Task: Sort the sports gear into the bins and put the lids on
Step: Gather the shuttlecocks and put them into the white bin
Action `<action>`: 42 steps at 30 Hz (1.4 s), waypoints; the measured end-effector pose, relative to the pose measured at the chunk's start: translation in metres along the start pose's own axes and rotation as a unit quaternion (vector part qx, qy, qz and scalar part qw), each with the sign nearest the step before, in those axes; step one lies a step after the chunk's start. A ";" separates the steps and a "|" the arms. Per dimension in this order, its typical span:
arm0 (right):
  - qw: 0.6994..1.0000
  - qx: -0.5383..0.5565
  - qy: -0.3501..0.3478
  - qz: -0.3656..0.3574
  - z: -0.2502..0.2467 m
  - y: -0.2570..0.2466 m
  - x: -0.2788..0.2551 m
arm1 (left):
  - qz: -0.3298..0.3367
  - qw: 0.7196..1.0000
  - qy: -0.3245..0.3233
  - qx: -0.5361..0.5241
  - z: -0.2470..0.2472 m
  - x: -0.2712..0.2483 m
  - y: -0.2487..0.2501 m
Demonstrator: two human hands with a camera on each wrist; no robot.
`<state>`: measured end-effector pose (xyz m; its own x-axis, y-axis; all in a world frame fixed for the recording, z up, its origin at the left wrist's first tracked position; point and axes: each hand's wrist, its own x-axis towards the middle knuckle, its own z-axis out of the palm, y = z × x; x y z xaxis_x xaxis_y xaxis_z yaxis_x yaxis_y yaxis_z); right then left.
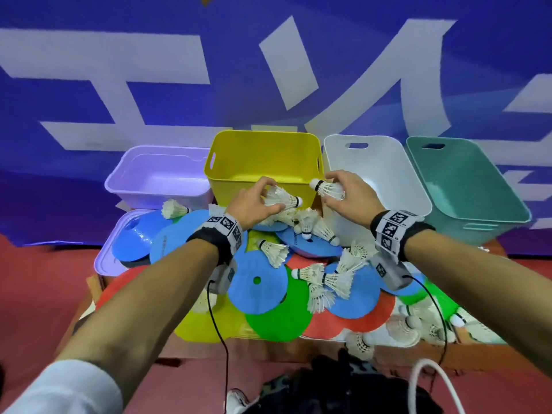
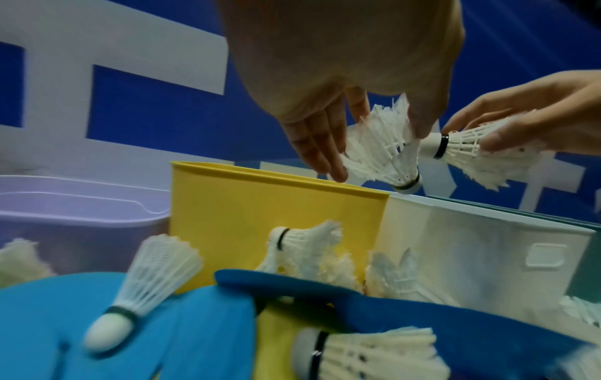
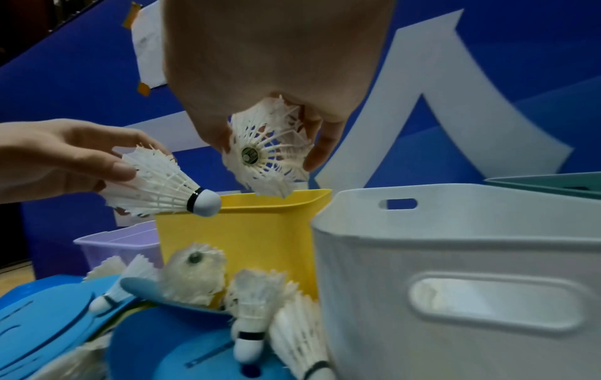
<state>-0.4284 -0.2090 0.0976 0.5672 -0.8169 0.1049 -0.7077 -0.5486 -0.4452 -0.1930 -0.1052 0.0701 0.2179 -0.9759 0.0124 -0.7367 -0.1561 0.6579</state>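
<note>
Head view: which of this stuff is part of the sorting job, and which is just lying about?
Part of the job:
- shuttlecock in left hand
- shuttlecock in right hand
- loose shuttlecocks
- flat coloured discs
- yellow bin, white bin, teal bin, lilac bin
- lilac lid

Just lying about:
- blue banner
- white cord
- dark bundle

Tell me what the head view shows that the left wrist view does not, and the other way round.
Only the head view shows the inside of the yellow bin, the whole teal bin, the lilac lid under the discs, and the green disc and red disc.

Only the left wrist view shows the left hand from the palm side, its fingers above the yellow rim.

Both show each hand holding a shuttlecock, the right hand included, and the white bin.
</note>
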 end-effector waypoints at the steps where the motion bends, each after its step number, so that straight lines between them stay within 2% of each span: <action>1: 1.000 -0.001 0.006 0.006 -0.006 0.011 -0.002 | 0.005 1.000 -0.003 0.001 0.006 0.005 0.010; 12: 0.998 -0.021 0.027 0.054 -0.042 0.103 -0.016 | 0.052 0.999 -0.014 0.006 0.072 0.054 0.098; 16: 0.986 -0.081 -0.073 0.128 -0.033 0.130 -0.023 | 0.057 0.989 -0.092 0.098 0.098 0.064 0.107; 19: 0.985 -0.082 -0.062 0.140 -0.029 0.142 -0.030 | 0.019 0.982 -0.101 0.160 0.109 0.064 0.107; 23: 0.990 -0.074 -0.036 0.111 -0.029 0.143 -0.035 | 0.014 0.981 -0.087 0.173 0.106 0.062 0.101; 28: 0.994 -0.059 -0.033 0.084 -0.022 0.122 -0.025 | 0.021 0.983 -0.063 0.173 0.088 0.050 0.083; 32: 0.995 -0.061 -0.046 0.057 0.002 0.087 -0.012 | 0.024 0.978 -0.091 0.184 0.067 0.027 0.051; 42: 0.988 -0.066 -0.071 -0.121 0.089 -0.049 0.012 | -0.093 0.981 -0.076 0.154 -0.008 -0.053 -0.069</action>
<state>-0.3494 -0.1762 0.0410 0.7734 -0.6307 0.0639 -0.5873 -0.7508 -0.3023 -0.1490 -0.0420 0.0298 0.2855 -0.9342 -0.2138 -0.8567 -0.3488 0.3799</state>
